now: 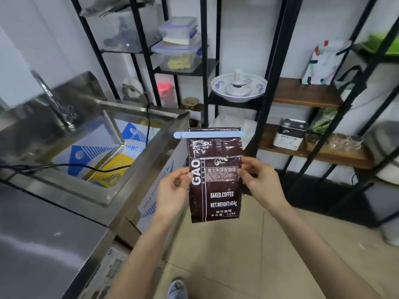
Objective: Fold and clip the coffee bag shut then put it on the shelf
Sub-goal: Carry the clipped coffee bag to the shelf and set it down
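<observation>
The dark brown coffee bag [214,175] was held upright in mid-air in front of the person, above the tan tiled floor [248,244], its front print reading "BAKED.COFFEE" and "NET.WEIGHT:454g". Its top was folded over, and a pale blue bag clip [209,134] sat across the fold, level and longer than the bag was wide, so both ends stuck out past the edges. The left hand [172,190] gripped the bag's left edge at mid-height, thumb on the front by the "GAO" lettering, fingers behind. The right hand [260,182] pinched the right edge at about the same height, thumb tip on the front label, remaining fingers curled behind. The bag touched no surface. Behind it and to the right stood a black metal shelf unit [274,61] with brown wooden boards [302,93]; one board carried a blue-and-white bowl [238,87] with a white cup and saucer inside, a lower board a white tin [289,134] with a dark lid. Higher up, two clear lidded food containers [178,44] were stacked. To the left was a stainless steel sink [138,160] with a faucet [51,98]; a yellow crate [114,169] and blue-and-white printed cardboard lay in the basin, and a black cable [75,166] ran across it. The toe of a shoe [177,289] showed at the bottom edge.
</observation>
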